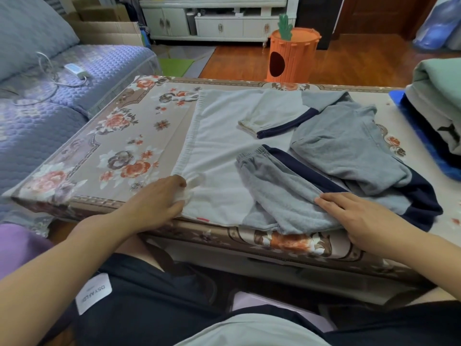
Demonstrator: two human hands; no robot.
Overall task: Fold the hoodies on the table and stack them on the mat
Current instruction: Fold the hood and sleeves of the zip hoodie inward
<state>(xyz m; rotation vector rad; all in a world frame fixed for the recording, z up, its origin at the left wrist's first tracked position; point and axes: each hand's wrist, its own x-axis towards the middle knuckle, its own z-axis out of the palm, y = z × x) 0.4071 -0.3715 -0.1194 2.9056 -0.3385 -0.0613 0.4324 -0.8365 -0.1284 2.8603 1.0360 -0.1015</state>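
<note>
My left hand (162, 198) pinches the near hem corner of the hoodie (249, 151), pale fabric bunched between thumb and fingers at the bench (104, 136) edge. My right hand (359, 218) lies flat, fingers straight, pressing the base of the near grey sleeve (279, 186), which is folded across the body. Beyond my hands the far sleeve (277, 113) is also folded in, and the hood (344, 148) sits crumpled past my right hand. I judge the sleeves done, so next comes folding the hem toward the hood. Farther right, folded garments (439, 106) are stacked on the blue mat (429, 151).
</note>
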